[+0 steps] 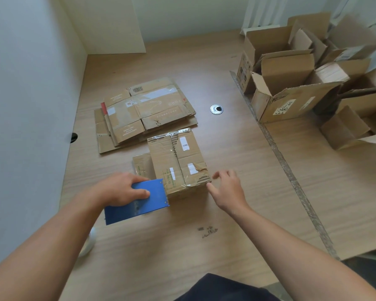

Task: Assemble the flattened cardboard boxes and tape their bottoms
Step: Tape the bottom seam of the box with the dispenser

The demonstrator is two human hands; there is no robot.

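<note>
On a pale wooden table (226, 213), the small cardboard box (178, 161) sits near and central, taped bottom up. The left hand (119, 190) grips a blue tape dispenser (139, 203) at its near-left edge; the right hand (228, 192), fingers spread and holding nothing, hovers just beside its near-right corner. The box looks light and likely crushable mid-panel, so it is best held by opposite side walls.

Head view — forward and down, near table (226, 213)
</note>
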